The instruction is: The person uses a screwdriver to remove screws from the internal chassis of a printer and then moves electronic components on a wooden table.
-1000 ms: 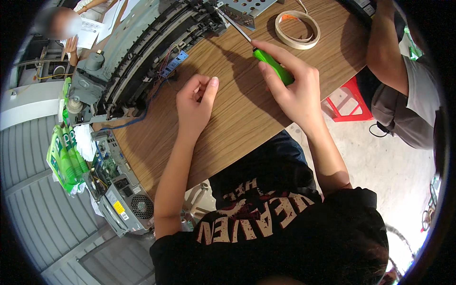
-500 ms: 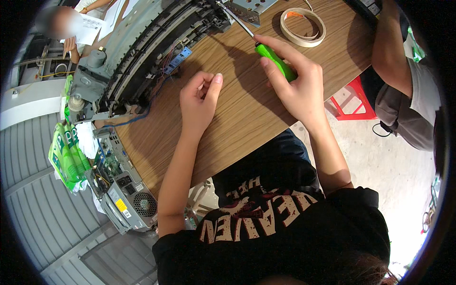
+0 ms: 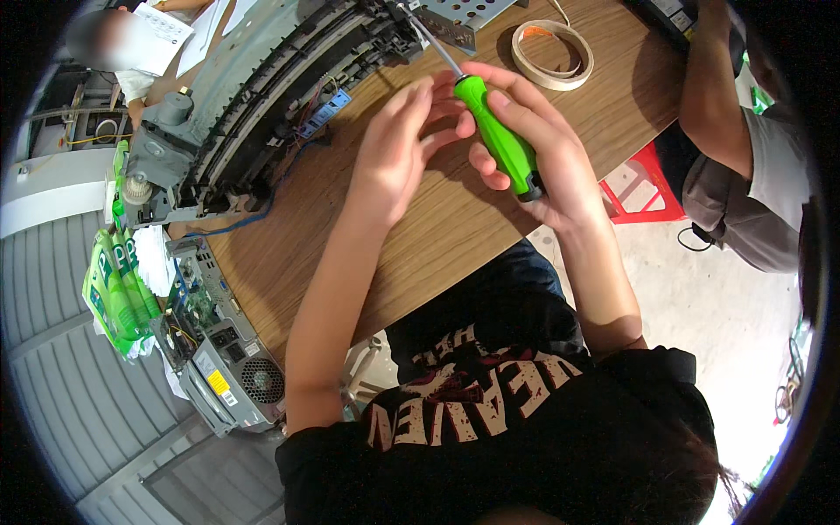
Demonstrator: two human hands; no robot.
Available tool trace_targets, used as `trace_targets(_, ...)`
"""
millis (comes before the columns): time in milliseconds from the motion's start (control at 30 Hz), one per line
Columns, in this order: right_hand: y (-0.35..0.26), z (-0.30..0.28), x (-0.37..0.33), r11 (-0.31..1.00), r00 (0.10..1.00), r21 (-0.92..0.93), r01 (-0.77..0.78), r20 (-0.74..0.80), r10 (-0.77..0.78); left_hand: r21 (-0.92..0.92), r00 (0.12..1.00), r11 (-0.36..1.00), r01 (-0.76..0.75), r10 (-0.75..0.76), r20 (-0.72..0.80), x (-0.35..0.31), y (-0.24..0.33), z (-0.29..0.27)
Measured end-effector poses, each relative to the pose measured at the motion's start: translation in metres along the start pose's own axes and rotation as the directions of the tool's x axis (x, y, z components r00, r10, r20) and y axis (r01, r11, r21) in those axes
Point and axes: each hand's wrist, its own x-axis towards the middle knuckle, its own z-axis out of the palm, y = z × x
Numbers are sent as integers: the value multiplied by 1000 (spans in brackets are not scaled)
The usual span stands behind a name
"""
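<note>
My right hand point(image 3: 551, 149) is wrapped round the green handle of a screwdriver point(image 3: 497, 140). Its metal shaft slants up and left, and the tip is at the right end of a long, dark, partly dismantled machine point(image 3: 297, 83) that looks like a printer's inside. Whether the tip touches a screw there, I cannot tell. Close to the top of the handle is my left hand point(image 3: 398, 144), its fingers loosely bent and apart, with nothing visible in them. A small blue connector part point(image 3: 325, 114) with thin wires hangs at the machine's front.
A tape roll point(image 3: 551, 54) lies on the wooden table point(image 3: 437, 236) near a perforated metal plate point(image 3: 472, 12). An opened computer case point(image 3: 236, 367) and green packets point(image 3: 122, 289) are at the left. Another person's arm point(image 3: 713, 105) is on the right, above a red stool point(image 3: 647, 188).
My left hand has moved up and right to the screwdriver, its fingers loosening. My right hand has turned, showing more of the green handle.
</note>
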Motion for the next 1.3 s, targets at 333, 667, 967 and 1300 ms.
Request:
trace_targets(333,-6,1,-2,891,974,395,-222,123,188,-137,995,988,69,-57,85,22,14,24)
trace_targets(667,5,2,-41,621,942,-763,182,-45,-332,-46,999,998,40,-40,2,30,3,21)
trace_targets(967,-11,11,-37,994,971,67,-89,-215,102,-242,956,969,43,30,290,21,9,17)
trace_targets(1300,-3,4,-45,431,871,-899,75,-152,-468,-29,991,999,-27,31,134,29,3,22)
